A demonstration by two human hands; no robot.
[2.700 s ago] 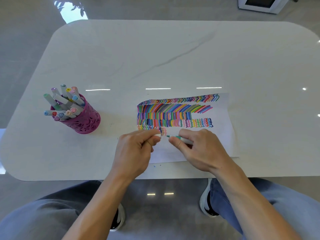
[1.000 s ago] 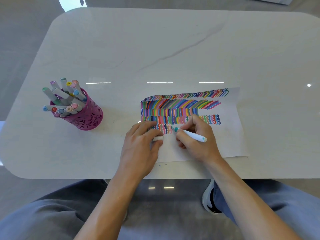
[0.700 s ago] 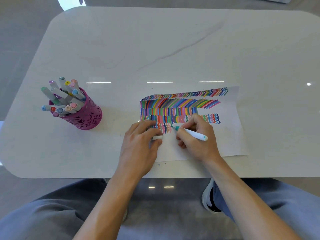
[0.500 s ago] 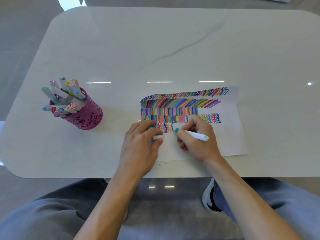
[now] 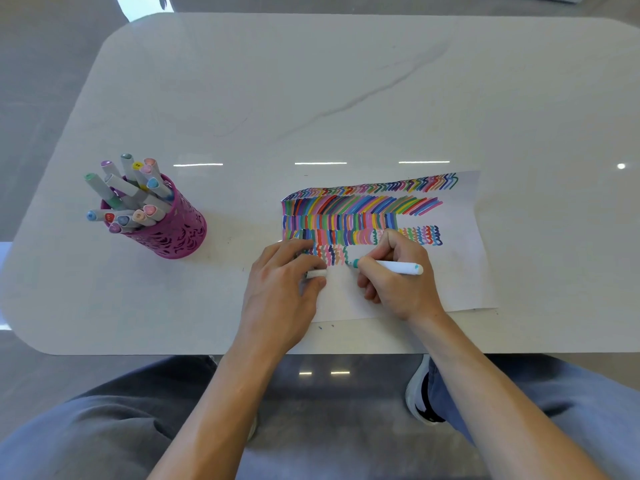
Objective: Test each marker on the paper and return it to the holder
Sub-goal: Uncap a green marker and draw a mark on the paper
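Observation:
A white sheet of paper (image 5: 460, 271) covered in rows of coloured strokes lies near the table's front edge. My right hand (image 5: 398, 282) grips a white marker with a teal tip (image 5: 391, 267), its tip touching the paper at the end of the lowest row of squiggles. My left hand (image 5: 280, 292) rests on the paper's left edge and holds the marker's white cap (image 5: 317, 274) between thumb and fingers. A magenta perforated holder (image 5: 173, 230) with several grey markers stands to the left.
The white marble table (image 5: 311, 98) stretches away behind the paper. Its front edge runs just below my wrists. My knees and a shoe show underneath.
Since 2.7 s ago my hands pulled the cap off and the marker tip went down on the paper. Over the last second the tip has crept slightly right along the lowest row.

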